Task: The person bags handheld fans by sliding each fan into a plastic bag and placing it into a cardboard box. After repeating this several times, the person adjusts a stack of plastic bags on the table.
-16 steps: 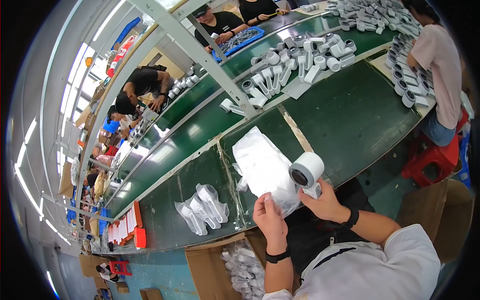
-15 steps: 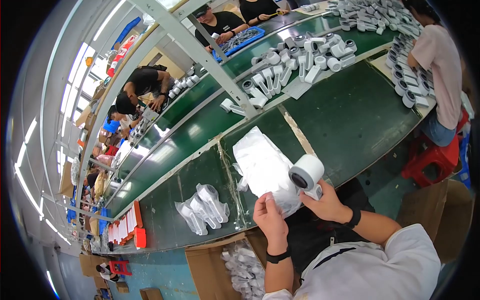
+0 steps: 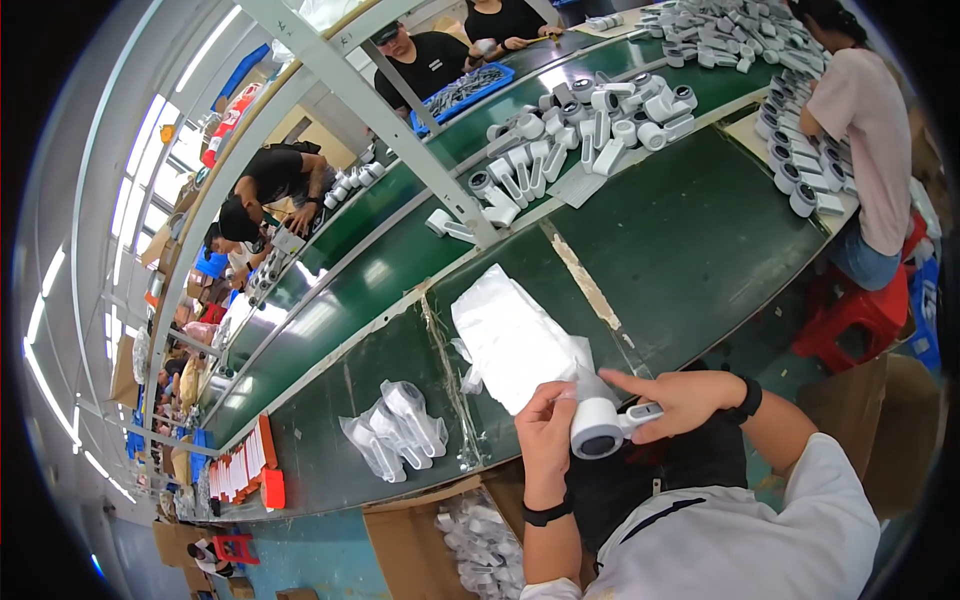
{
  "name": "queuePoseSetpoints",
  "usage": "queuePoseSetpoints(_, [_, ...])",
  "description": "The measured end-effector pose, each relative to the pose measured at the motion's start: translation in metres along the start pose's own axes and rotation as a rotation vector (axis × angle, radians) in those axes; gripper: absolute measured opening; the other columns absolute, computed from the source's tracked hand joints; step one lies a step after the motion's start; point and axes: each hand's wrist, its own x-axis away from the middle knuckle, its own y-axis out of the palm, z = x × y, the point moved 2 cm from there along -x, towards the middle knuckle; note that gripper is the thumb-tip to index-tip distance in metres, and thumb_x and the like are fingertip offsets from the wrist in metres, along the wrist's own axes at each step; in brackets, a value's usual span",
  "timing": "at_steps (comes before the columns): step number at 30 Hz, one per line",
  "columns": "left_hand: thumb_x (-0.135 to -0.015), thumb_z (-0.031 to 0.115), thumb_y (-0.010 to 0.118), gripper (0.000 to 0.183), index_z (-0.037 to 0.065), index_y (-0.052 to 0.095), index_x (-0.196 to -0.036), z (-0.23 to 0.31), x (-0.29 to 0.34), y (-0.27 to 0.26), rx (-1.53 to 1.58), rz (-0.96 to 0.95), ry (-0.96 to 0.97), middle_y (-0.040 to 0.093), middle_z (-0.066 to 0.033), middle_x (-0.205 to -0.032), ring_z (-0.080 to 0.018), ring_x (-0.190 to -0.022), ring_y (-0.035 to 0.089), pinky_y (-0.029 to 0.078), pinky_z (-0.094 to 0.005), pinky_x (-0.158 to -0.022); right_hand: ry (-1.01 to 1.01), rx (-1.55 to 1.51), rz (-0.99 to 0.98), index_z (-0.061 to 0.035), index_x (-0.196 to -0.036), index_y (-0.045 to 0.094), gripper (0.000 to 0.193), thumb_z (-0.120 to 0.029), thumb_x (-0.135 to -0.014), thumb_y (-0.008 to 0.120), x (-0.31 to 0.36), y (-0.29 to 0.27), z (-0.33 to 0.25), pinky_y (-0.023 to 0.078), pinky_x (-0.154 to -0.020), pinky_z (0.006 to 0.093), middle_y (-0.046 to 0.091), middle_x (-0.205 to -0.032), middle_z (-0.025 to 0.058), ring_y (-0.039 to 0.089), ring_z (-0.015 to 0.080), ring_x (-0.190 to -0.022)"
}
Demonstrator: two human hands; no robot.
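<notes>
My right hand [image 3: 690,403] grips the handle of a white handheld device [image 3: 597,425] with a round drum-shaped head and a grey disc on its end. Its index finger points out over the bags. Closed in a pinch, my left hand [image 3: 545,428] is right beside the device's head, on the thin edge of a clear plastic bag [image 3: 586,372]. Whether the head is inside the bag's mouth, I cannot tell. Beyond both hands, a stack of white plastic bags [image 3: 510,335] lies on the green table. Several bagged devices [image 3: 397,428] lie to the left.
Under the table edge, a cardboard box [image 3: 410,540] holds bagged devices. Loose devices [image 3: 600,120] pile up on the far conveyor, behind a slanted metal post [image 3: 400,140]. A person [image 3: 862,140] sits at the right on a red stool [image 3: 845,325]. Red bins [image 3: 262,455] stand at far left.
The device has come down and toward me, and its head has turned downward beside my left fingers. My right index finger has stretched out. The whole view has shifted slightly.
</notes>
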Motion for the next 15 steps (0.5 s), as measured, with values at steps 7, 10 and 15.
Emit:
queuePoseSetpoints(7, [-0.085, -0.001, 0.066, 0.01, -0.002, 0.069, -0.095, 0.009, 0.008, 0.001, -0.147, 0.007, 0.225, 0.056, -0.0017, -0.09, -0.007, -0.075, 0.053, 0.043, -0.0203, -0.064, 0.029, 0.057, 0.129, -0.0128, -0.145, 0.037, 0.064, -0.032, -0.09, 0.063, -0.01, 0.014, 0.007, 0.05, -0.07, 0.0345, 0.068, -0.086, 0.0134, 0.066, 0.0283, -0.073])
queuePoseSetpoints(10, [-0.083, 0.0, 0.069, 0.011, 0.0, 0.07, -0.094, 0.018, 0.013, 0.012, -0.511, 0.12, 0.404, 0.054, -0.004, -0.087, -0.0103, -0.069, 0.052, 0.042, -0.023, -0.059, -0.018, 0.083, 0.336, -0.0111, -0.143, 0.037, 0.063, -0.031, -0.09, 0.063, -0.011, 0.024, 0.012, 0.051, -0.066, 0.0329, 0.067, -0.08, 0.0127, 0.065, 0.0236, -0.069])
queuePoseSetpoints(15, [-0.08, 0.002, 0.071, 0.014, 0.002, 0.07, -0.094, 0.019, 0.019, 0.02, -0.731, 0.202, 0.678, 0.053, -0.0065, -0.085, -0.0144, -0.063, 0.051, 0.043, -0.0261, -0.056, 0.137, -0.427, 0.366, -0.008, -0.142, 0.036, 0.059, -0.03, -0.092, 0.06, -0.021, 0.04, 0.006, 0.051, -0.058, 0.0315, 0.064, -0.079, 0.0114, 0.064, 0.0187, -0.062])
